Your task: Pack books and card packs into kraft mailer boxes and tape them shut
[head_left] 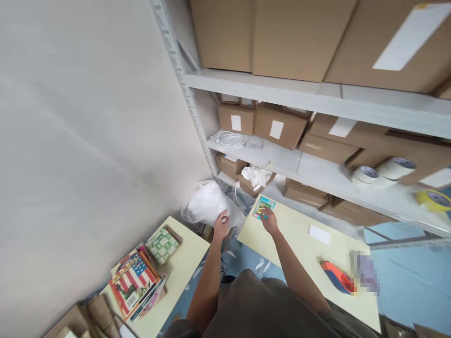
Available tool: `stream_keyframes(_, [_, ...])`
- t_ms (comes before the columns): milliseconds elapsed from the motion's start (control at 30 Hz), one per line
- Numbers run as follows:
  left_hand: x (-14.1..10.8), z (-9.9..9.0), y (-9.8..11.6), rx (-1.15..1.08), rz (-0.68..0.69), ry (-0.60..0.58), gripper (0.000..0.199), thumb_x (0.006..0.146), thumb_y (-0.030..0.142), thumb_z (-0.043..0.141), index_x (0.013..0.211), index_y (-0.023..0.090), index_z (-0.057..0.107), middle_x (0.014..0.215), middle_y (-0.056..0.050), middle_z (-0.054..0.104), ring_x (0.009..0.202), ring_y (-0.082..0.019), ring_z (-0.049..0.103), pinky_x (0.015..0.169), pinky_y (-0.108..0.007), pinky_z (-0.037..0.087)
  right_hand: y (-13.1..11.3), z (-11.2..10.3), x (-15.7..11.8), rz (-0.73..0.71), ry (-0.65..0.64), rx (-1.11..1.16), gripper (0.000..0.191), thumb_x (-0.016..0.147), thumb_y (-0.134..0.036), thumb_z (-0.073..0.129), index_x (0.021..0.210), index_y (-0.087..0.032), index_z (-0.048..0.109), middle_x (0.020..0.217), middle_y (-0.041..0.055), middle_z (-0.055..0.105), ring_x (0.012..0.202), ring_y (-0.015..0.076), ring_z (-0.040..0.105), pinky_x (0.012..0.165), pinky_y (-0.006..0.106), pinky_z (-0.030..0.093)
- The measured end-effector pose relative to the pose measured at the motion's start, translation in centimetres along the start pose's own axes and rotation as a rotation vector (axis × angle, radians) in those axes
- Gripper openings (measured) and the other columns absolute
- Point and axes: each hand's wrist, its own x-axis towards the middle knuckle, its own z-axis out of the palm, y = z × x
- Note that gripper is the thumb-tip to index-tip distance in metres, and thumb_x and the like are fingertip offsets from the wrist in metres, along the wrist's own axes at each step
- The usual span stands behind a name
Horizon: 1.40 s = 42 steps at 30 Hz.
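Note:
My right hand (270,221) is over the near table's left end, fingers extended onto a small blue, green and yellow booklet (260,204). The booklet appears to lie flat on the cream tabletop, partly covered by my fingers. In the gap between the two tables hangs my left hand (220,226), its fingers loosely bent and apart, with nothing visible in them. Just behind it is a bulky white plastic bag (205,204).
Stacked magazines (136,281) and a green-and-white checkered item (162,245) lie on the left table (188,249). On the right table (296,225) are a white slip (320,234) and an orange-and-blue object (336,277). Shelves (278,152) carry cartons, tape rolls (366,174) and a white cable (229,140).

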Motion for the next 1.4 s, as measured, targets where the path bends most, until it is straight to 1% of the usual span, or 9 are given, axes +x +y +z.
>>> stream_keyframes(133, [2.9,-8.0,-3.2,0.020,-0.031,0.144,0.036,0.089,0.031,0.066,0.122,0.020,0.074,0.132,-0.013,0.075,0.106,-0.024,0.075,0.101,-0.043,0.058,-6.5,7.5,3.0,-0.117,-0.135,0.001,0.035,0.095,-0.027,0.059,0.126,-0.022,0.075,0.147,0.0135,0.066,0.141,0.0302,0.059,0.121,0.050,0.044])
stream_keyframes(233, [5.0,-12.5,-6.0,0.039,-0.078,0.192,0.036,0.090,0.031,0.065,0.123,0.022,0.073,0.131,-0.012,0.076,0.104,-0.023,0.075,0.099,-0.041,0.059,-10.1,12.5,5.2,-0.148,-0.186,0.003,0.044,0.096,-0.030,0.058,0.139,-0.025,0.068,0.149,0.0116,0.065,0.142,0.0306,0.058,0.122,0.052,0.044])
stream_keyframes(467, [9.9,-18.1,-11.6,-0.004,-0.169,0.173,0.038,0.090,0.035,0.068,0.126,0.024,0.072,0.136,-0.012,0.072,0.108,-0.024,0.074,0.093,-0.039,0.061,-14.2,22.4,9.2,-0.136,-0.260,-0.014,0.052,0.096,-0.029,0.054,0.146,-0.021,0.062,0.158,0.0134,0.056,0.148,0.0306,0.052,0.125,0.052,0.041])
stream_keyframes(633, [13.8,-19.2,-14.9,-0.052,-0.171,0.148,0.039,0.089,0.038,0.071,0.126,0.024,0.072,0.141,-0.014,0.067,0.117,-0.027,0.071,0.105,-0.046,0.057,-14.8,27.7,11.9,-0.159,-0.355,-0.059,0.055,0.096,-0.029,0.055,0.151,-0.022,0.057,0.164,0.0121,0.050,0.153,0.0291,0.046,0.126,0.049,0.040])
stream_keyframes(800, [16.7,-18.5,-18.6,-0.030,-0.118,0.116,0.041,0.089,0.039,0.072,0.127,0.026,0.071,0.144,-0.012,0.065,0.141,-0.030,0.056,0.115,-0.052,0.051,-14.1,34.0,15.7,-0.183,-0.466,-0.077,0.059,0.095,-0.029,0.056,0.154,-0.024,0.054,0.165,0.0107,0.048,0.154,0.0292,0.043,0.125,0.049,0.040])
stream_keyframes(967, [17.7,-17.4,-22.3,-0.004,-0.144,0.067,0.045,0.091,0.036,0.072,0.134,0.024,0.068,0.155,-0.017,0.056,0.144,-0.036,0.053,0.105,-0.051,0.058,-13.5,42.2,17.5,-0.243,-0.627,-0.052,0.070,0.092,-0.024,0.060,0.161,-0.025,0.047,0.165,0.0094,0.049,0.155,0.0296,0.041,0.126,0.049,0.038])
stream_keyframes(1133, [17.4,-16.8,-24.9,0.018,-0.174,0.144,0.045,0.093,0.026,0.064,0.138,0.023,0.067,0.156,-0.016,0.055,0.144,-0.034,0.053,0.101,-0.047,0.061,-13.5,48.9,18.9,-0.207,-0.793,-0.078,0.060,0.087,-0.015,0.067,0.146,-0.030,0.065,0.164,0.0053,0.052,0.148,0.0294,0.051,0.123,0.045,0.042])
stream_keyframes(1267, [16.3,-16.3,-26.0,-0.002,-0.201,0.173,0.046,0.092,0.022,0.060,0.137,0.025,0.068,0.154,-0.014,0.057,0.143,-0.033,0.054,0.099,-0.047,0.063,-14.7,52.3,19.5,-0.208,-0.766,0.049,0.058,0.088,-0.011,0.062,0.142,-0.030,0.069,0.152,0.0037,0.064,0.140,0.0259,0.059,0.122,0.045,0.044])
stream_keyframes(1400, [15.1,-16.7,-26.0,-0.013,-0.224,0.202,0.045,0.091,0.019,0.058,0.134,0.024,0.070,0.151,-0.015,0.060,0.139,-0.032,0.058,0.093,-0.044,0.065,-16.6,52.8,17.7,-0.259,-0.766,0.110,0.054,0.088,-0.009,0.055,0.137,-0.025,0.072,0.137,0.0075,0.073,0.133,0.0252,0.063,0.121,0.047,0.046])
